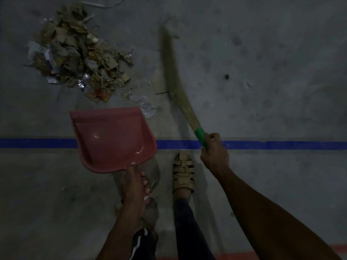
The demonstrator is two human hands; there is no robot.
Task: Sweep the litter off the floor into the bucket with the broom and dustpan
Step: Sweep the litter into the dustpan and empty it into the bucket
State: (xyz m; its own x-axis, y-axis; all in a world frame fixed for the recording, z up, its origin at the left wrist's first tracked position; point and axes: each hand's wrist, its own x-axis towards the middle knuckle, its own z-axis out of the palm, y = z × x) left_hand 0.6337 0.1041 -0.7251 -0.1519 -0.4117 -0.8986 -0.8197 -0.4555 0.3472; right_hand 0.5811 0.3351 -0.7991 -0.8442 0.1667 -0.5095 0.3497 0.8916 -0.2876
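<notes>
Both hands are gripping tools: the left hand (134,186) is clamping the handle of the red dustpan (112,137), whose open mouth is facing the litter pile (78,57) lying up and to the left — the nearer hand to it. The right hand (214,152) is clutching the broom (176,79) by its green grip, bristles stretching away on the pile's right side — well placed, I judge, for sweeping leftward; no bucket is showing

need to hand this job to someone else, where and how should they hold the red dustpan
Grip the dustpan by its short handle at the near end, coming from behind, as the left hand does now. The wide open lip faces the litter pile, so a rear grip keeps the mouth clear for the broom.
</notes>
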